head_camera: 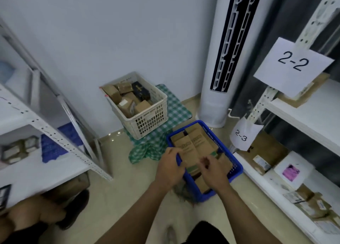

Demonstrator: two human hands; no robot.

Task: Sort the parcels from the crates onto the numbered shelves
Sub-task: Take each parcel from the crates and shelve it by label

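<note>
A blue crate [235, 162] on the floor holds several brown cardboard parcels, two long ones [191, 144] lying side by side on top. My left hand [170, 168] grips the crate's near-left rim beside the long parcels. My right hand [214, 170] curls over the near end of a long parcel inside the crate. A white crate [152, 118] full of small brown and black boxes stands farther back on a green checked cloth [176, 107]. Shelf labels "2-2" [292, 63] and "2-3" [242, 135] hang on the right rack.
The right rack [309, 118] carries several parcels on its lower shelves. A white rack [46, 129] stands at the left with boxes on it. A tall white tower fan [219, 60] stands against the wall behind the blue crate. My knee shows at bottom left.
</note>
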